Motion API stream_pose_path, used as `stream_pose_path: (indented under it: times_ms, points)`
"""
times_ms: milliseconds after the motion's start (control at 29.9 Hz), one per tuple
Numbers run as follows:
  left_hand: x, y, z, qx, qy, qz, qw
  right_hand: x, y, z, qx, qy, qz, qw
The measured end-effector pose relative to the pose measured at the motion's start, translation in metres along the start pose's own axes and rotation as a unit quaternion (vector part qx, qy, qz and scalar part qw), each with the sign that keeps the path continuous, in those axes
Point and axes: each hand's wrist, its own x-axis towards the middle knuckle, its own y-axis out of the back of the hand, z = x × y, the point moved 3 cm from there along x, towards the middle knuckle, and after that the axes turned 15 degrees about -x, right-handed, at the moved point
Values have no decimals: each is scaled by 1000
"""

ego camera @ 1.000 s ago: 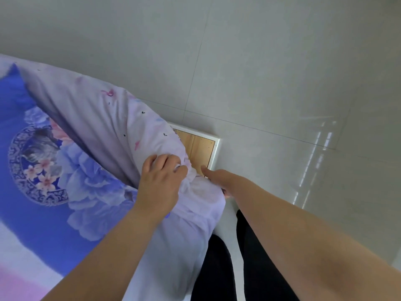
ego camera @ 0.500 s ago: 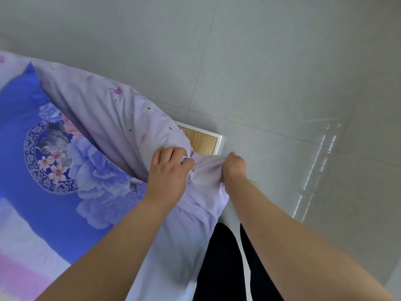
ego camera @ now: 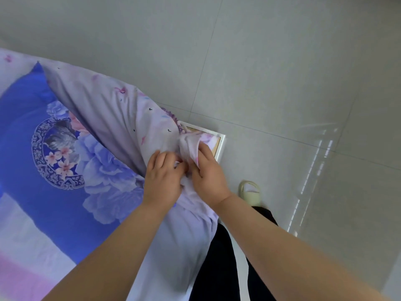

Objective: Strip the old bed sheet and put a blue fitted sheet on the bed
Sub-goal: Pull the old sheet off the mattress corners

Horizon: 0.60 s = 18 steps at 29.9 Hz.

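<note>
The old sheet is pale lilac with small flower prints and is folded back over the bed's corner. Under it lies bedding with a blue panel showing a round medallion and large flowers. My left hand grips a bunch of the lilac sheet at the corner, fingers curled into the cloth. My right hand holds the same bunch from the right, thumb and fingers pinching a raised fold. The two hands touch each other. No plain blue fitted sheet is in view.
The wooden bed frame corner with its white edge pokes out just beyond my right hand. Grey floor tiles spread to the right. My black trousers and a pale slipper stand beside the bed.
My right hand has come in from the side and closed on the sheet next to my left hand. The bunched corner has lifted off more of the frame.
</note>
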Motion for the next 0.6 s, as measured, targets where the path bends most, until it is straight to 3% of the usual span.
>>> stream_pose_path:
  times_ms: [33,100,167,200,234,267,334,401,468,501,535,601]
  points:
    - [-1,0,0,-6,-2,-4,1000,-1,3,-4,52,-7,17,998]
    - [2,-1,0,-19,-5,-11,1000,5,14,2,200,-176,35,963]
    - [8,-3,4,-35,-7,-8,999,14,17,18,403,-371,-80,833]
    - [11,-4,8,-51,-5,-9,999,16,22,28,442,-415,-133,784]
    - [13,-6,13,-68,-1,-14,998,20,31,40,439,-432,-133,777]
    - [13,-11,18,-76,6,-19,997,27,41,54,419,-439,-94,789]
    - [11,-23,24,-90,56,-66,992,39,72,78,321,-443,64,834]
    - [0,-39,25,-196,146,-177,953,49,103,91,234,-402,197,863]
    - [-20,-59,29,-346,279,-343,827,59,114,92,241,-348,229,877]
    - [-29,-66,31,-388,321,-381,775,62,116,89,234,-326,228,887]
    - [-35,-71,31,-420,349,-368,753,64,116,82,210,-301,220,904]
    - [-34,-71,23,-484,410,-234,737,63,110,47,137,-191,192,953]
